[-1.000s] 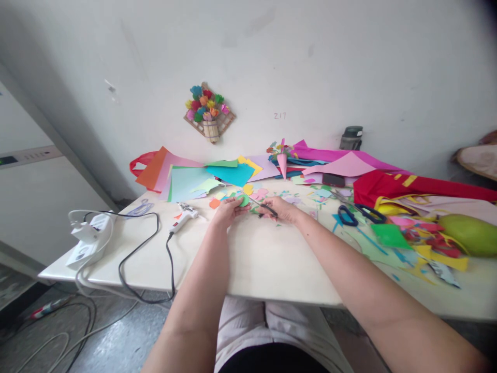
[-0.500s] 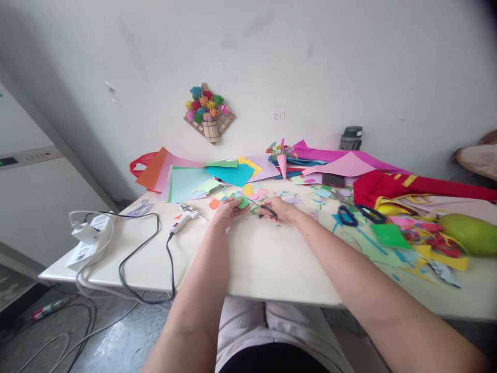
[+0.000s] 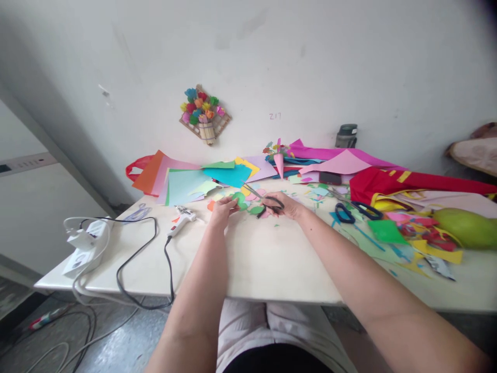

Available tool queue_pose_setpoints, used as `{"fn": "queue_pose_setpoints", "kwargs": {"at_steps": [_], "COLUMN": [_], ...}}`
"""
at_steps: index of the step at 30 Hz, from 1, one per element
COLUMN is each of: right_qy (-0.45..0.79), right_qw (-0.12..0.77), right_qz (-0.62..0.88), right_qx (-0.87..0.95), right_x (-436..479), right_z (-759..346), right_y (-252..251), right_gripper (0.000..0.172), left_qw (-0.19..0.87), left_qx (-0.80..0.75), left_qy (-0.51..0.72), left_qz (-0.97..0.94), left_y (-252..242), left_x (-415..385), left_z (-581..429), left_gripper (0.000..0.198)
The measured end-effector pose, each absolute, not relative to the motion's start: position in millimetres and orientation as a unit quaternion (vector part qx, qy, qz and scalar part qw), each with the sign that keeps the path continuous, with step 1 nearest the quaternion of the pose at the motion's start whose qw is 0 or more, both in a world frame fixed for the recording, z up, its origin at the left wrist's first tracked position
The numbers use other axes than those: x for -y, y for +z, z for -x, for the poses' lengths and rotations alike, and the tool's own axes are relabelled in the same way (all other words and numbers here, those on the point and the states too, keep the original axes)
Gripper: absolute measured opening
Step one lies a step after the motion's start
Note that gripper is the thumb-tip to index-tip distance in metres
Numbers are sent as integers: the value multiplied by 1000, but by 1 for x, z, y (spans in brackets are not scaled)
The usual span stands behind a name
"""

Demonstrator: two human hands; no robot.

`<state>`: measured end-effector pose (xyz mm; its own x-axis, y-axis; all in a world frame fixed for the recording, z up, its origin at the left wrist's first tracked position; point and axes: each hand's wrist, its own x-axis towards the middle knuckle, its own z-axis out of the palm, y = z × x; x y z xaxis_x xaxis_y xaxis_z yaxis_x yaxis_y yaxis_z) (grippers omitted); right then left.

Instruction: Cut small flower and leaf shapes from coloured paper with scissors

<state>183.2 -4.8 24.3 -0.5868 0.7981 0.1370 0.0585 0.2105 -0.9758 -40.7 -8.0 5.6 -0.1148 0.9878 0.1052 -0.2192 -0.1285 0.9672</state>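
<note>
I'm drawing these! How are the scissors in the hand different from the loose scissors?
The held scissors are in the right grip; the loose scissors lie untouched. The held scissors look black-handled; the loose scissors look dark blue-handled. Both point away, towards the left.

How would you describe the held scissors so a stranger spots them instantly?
On the white table by the wall, look near the middle for the person's right hand. The scissors are gripped there, unlike the navy-handled pair lying farther right.

Pale wall [image 3: 330, 62], white table [image 3: 287, 264], grey floor [image 3: 116, 336]
</note>
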Motion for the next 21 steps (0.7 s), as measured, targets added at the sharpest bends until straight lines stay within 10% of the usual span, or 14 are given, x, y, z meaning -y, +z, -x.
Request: {"fn": "queue_pose_setpoints", "kwargs": {"at_steps": [21], "right_qy": [546], "right_qw": [450], "right_qz": [353], "right_qx": [612], "right_x": [-8], "right_z": [-204], "right_y": [25], "right_gripper": [36], "left_qw": [382], "left_qx": [-541], "left_qy": [547], "left_qz": [-512], "left_y": [-3], "left_x": [4], "left_z": [20], "left_gripper": [22]}}
